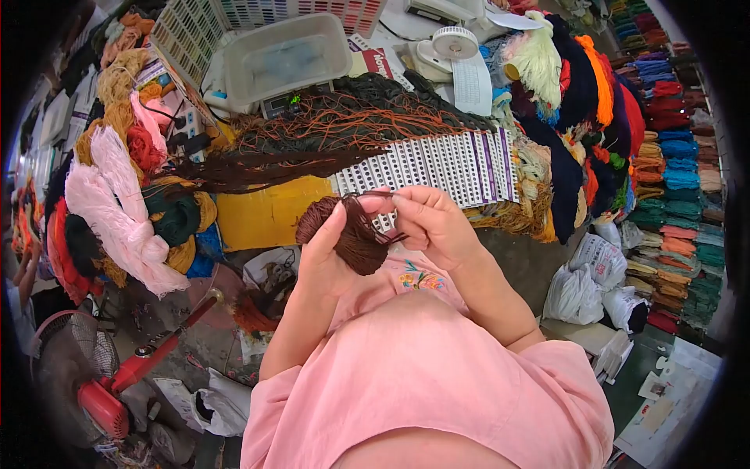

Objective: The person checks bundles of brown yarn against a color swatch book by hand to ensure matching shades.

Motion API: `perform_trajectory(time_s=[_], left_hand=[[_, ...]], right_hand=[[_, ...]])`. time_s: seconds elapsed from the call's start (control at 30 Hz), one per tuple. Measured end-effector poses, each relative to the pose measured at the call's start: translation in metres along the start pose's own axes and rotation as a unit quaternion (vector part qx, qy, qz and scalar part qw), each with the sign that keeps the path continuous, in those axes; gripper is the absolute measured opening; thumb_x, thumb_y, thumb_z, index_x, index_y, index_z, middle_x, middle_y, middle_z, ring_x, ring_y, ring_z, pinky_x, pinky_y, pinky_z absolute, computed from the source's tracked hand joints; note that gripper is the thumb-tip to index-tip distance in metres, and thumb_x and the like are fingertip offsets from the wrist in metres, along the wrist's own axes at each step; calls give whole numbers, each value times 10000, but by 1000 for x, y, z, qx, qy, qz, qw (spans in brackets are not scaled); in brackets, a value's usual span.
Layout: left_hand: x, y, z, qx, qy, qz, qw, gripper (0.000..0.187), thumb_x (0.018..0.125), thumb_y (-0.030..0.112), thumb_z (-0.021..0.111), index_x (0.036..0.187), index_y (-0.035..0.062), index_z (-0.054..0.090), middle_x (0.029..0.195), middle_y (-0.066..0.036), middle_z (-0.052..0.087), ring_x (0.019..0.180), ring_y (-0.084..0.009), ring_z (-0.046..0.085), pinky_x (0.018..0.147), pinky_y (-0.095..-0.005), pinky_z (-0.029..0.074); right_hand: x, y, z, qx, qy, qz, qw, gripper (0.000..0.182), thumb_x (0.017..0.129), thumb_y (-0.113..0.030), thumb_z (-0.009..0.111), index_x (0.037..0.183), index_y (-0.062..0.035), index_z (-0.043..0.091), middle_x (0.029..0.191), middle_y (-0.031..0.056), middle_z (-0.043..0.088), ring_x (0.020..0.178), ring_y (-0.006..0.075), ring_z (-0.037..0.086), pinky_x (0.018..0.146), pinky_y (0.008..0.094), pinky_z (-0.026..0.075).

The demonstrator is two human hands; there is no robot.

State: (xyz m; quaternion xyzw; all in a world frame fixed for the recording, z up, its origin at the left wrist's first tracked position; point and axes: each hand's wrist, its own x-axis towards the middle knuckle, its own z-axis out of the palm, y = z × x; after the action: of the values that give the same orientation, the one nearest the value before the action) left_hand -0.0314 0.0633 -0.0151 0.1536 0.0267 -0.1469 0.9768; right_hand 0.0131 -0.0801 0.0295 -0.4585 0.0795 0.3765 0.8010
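A bundle of dark brown yarn [361, 248] hangs from my left hand [326, 248], whose thumb and fingers are closed around its upper part. Close by on the right, my right hand [428, 221] pinches dark strands at the bundle's side. A white card with holes [385, 222] shows between the hands. Beyond them, a row of white punched cards [437, 168] lies on the table. Long dark brown strands [273, 169] stretch leftward across the table, above a yellow board [273, 209].
Dark green and orange threads [336, 121] lie behind the cards, near a clear plastic tub [287, 59]. Pink yarn [117, 203] hangs at the left, above a red fan [105, 391]. Plastic bags [594, 273] and shelves of coloured skeins [678, 187] stand at the right.
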Motion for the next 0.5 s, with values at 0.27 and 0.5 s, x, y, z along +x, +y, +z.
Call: perform_trajectory(time_s=[0.27, 0.5], left_hand=[[3, -1, 4, -10, -5, -19, 1000, 407, 865, 290, 301, 1091, -26, 421, 1084, -117, 457, 959, -193, 466, 823, -344, 382], [6, -3, 10, -25, 46, -20, 998, 323, 846, 215, 384, 1047, -28, 451, 996, -110, 505, 900, -180, 496, 763, -337, 419]], right_hand=[[3, 3, 8, -161, 49, -37, 985, 153, 748, -96, 560, 865, -1, 590, 576, -69, 467, 430, -15, 296, 385, 141, 259], [1, -1, -1, -111, 35, -18, 993, 85, 735, -73, 564, 707, 0, 596, 467, -58, 383, 393, 7, 282, 364, 164, 211]])
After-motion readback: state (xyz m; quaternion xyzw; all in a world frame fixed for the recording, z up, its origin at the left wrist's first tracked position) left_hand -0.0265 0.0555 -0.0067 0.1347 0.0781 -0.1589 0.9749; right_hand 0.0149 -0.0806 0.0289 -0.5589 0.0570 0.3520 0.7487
